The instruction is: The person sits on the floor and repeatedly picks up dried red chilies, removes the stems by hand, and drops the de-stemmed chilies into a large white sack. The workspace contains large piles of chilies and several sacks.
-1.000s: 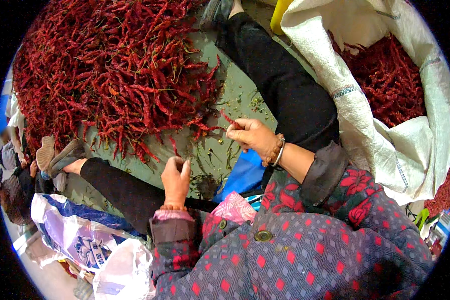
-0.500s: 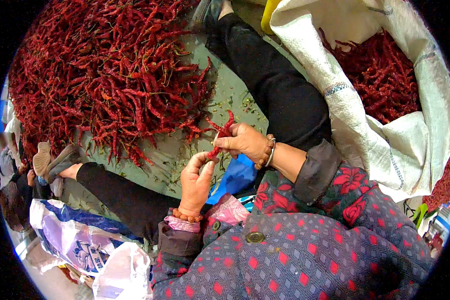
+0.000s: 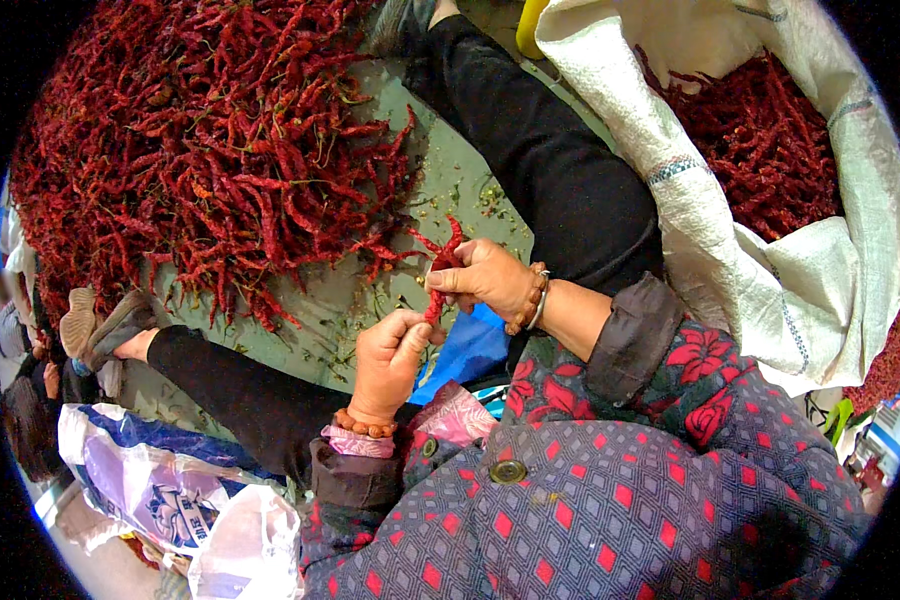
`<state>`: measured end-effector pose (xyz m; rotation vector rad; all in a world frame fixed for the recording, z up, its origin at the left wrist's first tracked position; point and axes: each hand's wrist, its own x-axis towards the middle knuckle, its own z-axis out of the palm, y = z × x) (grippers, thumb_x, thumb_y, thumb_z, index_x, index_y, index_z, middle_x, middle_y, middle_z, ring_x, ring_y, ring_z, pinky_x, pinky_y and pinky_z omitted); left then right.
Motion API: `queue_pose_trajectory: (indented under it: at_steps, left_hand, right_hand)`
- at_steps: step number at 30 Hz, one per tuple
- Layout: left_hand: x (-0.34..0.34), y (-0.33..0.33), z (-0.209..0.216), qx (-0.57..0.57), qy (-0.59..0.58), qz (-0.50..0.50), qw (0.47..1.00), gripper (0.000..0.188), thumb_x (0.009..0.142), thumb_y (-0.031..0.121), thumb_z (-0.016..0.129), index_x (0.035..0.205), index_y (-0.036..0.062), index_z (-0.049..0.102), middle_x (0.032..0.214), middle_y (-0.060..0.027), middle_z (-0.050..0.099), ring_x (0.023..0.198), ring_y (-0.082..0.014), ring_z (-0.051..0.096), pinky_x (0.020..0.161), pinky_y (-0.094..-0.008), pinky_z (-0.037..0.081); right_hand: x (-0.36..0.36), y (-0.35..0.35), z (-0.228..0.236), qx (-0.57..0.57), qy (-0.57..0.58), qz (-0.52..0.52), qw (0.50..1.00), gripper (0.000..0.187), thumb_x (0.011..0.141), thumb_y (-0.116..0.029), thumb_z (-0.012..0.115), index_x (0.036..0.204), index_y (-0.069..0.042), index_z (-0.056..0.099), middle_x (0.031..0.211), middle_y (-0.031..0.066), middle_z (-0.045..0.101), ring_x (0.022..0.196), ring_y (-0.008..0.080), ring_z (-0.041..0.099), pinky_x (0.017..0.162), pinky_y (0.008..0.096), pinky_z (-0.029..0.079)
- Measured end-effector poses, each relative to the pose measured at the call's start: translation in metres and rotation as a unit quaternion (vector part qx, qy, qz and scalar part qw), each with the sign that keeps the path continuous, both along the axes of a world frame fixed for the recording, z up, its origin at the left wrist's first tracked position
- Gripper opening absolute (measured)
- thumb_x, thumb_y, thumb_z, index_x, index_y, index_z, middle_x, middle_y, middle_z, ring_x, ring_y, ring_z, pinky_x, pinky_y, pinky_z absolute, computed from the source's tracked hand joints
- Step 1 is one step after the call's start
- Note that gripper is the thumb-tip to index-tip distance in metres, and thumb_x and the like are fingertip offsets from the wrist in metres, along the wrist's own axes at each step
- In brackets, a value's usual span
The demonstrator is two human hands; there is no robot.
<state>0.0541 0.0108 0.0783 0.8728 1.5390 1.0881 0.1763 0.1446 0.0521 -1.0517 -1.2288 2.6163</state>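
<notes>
Between my hands is a small bunch of dried red chilies [image 3: 447, 252], wrinkled and thin. My right hand [image 3: 497, 284] is closed on the bunch with thumb and fingers, and chili tips stick out above it. Just below and to the left, my left hand [image 3: 390, 362] pinches the lower end of one chili between thumb and curled fingers. The exact number of chilies in the right hand is hidden by the fingers. Past both hands spreads a big pile of red chilies [image 3: 220, 150], many with stems on.
At the right stands a white woven sack [image 3: 705, 215], its mouth gaping, with red chilies inside. Stem bits litter the grey-green floor [image 3: 355, 320] between my outstretched legs. Plastic bags [image 3: 160, 470] lie at the lower left. Another person [image 3: 32, 400] sits at the far left edge.
My left hand's fingers have curled in and closed more tightly on the chili's lower end. My right hand keeps the bunch in nearly the same spot.
</notes>
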Motion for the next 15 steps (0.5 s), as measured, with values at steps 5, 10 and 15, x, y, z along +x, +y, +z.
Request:
queue_pose_trajectory:
  at_steps: [5,10,15]
  left_hand:
    - [0.005,-0.004,0.014,0.022,-0.083,-0.112,0.990,0.010,0.079,0.005,0.051,0.077,-0.0020,0.058,0.072,-0.0065,0.060,0.066,-0.0124,0.057,0.061,-0.0242,0.045]
    - [-0.031,-0.022,-0.015,-0.140,0.104,-0.023,0.984,0.015,0.075,0.008,0.054,0.090,0.0050,0.056,0.078,-0.0084,0.059,0.073,-0.0171,0.057,0.066,-0.0290,0.045]
    - [-0.037,-0.045,-0.049,-0.190,0.411,-0.249,0.856,0.019,0.074,0.014,0.052,0.091,0.0087,0.056,0.093,-0.0103,0.054,0.088,-0.0312,0.050,0.075,-0.0431,0.038]
  right_hand:
    - [0.003,0.012,0.003,-0.092,0.044,-0.051,0.994,0.017,0.079,-0.021,0.058,0.075,-0.005,0.054,0.060,0.0011,0.051,0.043,0.0068,0.039,0.045,0.0230,0.037]
    - [0.002,0.012,-0.008,-0.059,0.046,-0.150,0.986,0.009,0.080,-0.016,0.054,0.079,-0.007,0.053,0.067,0.0024,0.055,0.047,0.0067,0.044,0.045,0.0215,0.038]
    - [0.000,0.012,-0.002,-0.009,0.004,-0.191,0.981,0.009,0.080,-0.016,0.055,0.080,-0.007,0.053,0.068,0.0016,0.054,0.048,0.0066,0.044,0.043,0.0204,0.038]
